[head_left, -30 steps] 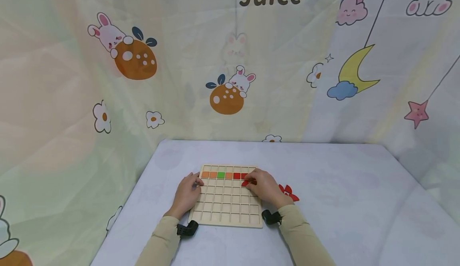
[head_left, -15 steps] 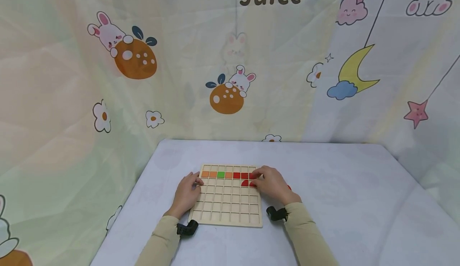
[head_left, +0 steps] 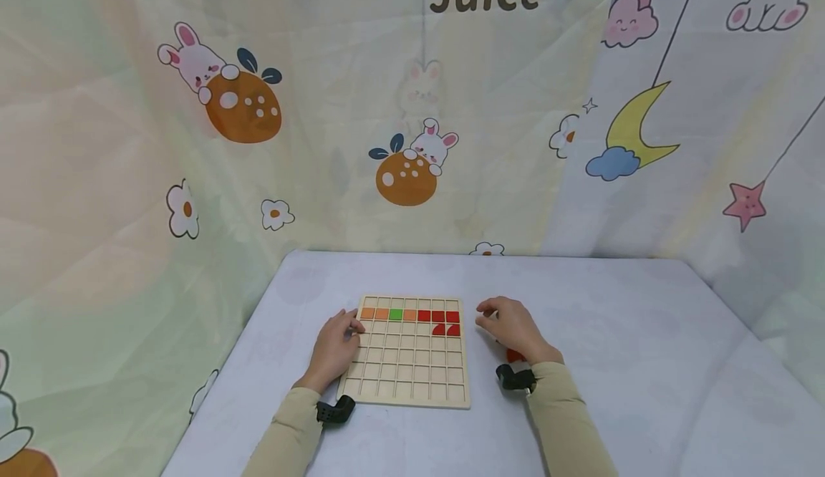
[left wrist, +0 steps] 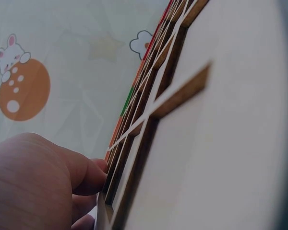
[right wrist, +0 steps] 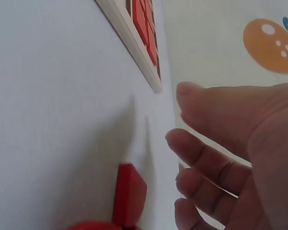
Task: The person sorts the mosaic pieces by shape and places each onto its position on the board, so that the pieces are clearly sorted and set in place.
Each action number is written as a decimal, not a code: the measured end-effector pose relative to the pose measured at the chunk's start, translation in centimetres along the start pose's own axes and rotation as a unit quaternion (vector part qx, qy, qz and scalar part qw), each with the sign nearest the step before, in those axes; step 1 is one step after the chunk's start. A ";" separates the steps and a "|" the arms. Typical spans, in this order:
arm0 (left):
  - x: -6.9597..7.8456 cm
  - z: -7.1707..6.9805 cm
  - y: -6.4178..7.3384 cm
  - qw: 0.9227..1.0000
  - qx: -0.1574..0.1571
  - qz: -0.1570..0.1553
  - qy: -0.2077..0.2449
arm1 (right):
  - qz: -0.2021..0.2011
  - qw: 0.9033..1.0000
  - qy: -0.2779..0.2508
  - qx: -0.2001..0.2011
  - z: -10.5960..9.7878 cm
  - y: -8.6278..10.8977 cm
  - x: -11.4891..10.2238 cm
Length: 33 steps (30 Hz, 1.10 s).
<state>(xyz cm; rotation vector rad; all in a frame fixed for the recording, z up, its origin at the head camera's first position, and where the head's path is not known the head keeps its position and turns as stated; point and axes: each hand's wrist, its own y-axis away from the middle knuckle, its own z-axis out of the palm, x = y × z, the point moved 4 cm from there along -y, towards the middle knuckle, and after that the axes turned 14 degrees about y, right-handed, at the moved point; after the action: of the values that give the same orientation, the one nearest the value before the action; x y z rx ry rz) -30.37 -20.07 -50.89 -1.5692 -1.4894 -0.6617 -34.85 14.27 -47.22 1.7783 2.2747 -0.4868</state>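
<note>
Pale wooden grid board point(head_left: 415, 374) is lying flat on the whitish tabletop point(head_left: 631, 362), its square cells divided by thin strips. Second row from the far side is carrying, left to right, two orange tiles point(head_left: 382, 314), a green tile point(head_left: 396, 314), another orange one, then three red tiles point(head_left: 438, 316). Two curved-edge red pieces point(head_left: 454, 330) are sitting one row nearer, at the right end; bare wood is showing in the rows closer to the person. Left hand point(head_left: 336, 341) is touching the board's left edge near its far corner, fingers bent; whether it is pinching the rim, cannot tell. Right hand point(head_left: 512, 325) is hovering off the board's right edge, thumb and index tip slightly parted, other fingers loosely bent, gripping nothing. Loose red pieces point(right wrist: 129, 194) are lying by the right wrist, partly hidden in the head view. A strip of tabletop is separating right hand and board; more is running rightward, and past the board's far edge to the printed backdrop point(head_left: 322, 69).
</note>
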 end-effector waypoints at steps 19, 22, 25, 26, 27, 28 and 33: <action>-0.2 0.2 0.1 1.000 -0.002 -0.002 0.002 | 0.074 0.996 -0.014 -0.038 -1.0 1.0 4.4; -0.2 0.1 0.0 1.000 -0.002 -0.006 0.005 | 0.085 0.996 -0.019 -0.034 -1.3 1.1 4.6; -0.2 0.1 0.0 1.000 -0.003 -0.005 0.006 | 0.088 0.996 -0.007 -0.032 -1.7 1.2 4.7; -0.2 0.0 0.0 1.000 -0.003 -0.008 0.008 | 0.092 0.995 -0.002 -0.033 -1.8 1.2 4.8; -0.2 0.0 0.0 1.000 -0.003 -0.007 0.007 | 0.091 0.995 0.004 -0.037 -1.8 1.2 4.8; -0.2 0.0 -0.1 1.000 -0.003 -0.006 0.008 | 0.091 0.995 0.007 -0.043 -1.8 1.2 4.8; -0.2 0.0 -0.1 1.000 -0.002 -0.004 0.007 | 0.083 0.993 0.004 -0.080 -1.6 1.4 4.7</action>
<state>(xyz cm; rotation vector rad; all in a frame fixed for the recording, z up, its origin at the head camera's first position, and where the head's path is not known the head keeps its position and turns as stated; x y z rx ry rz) -30.47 -20.17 -51.08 -1.5598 -1.4850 -0.6790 -34.60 19.46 -47.64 1.8686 2.0836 -0.2584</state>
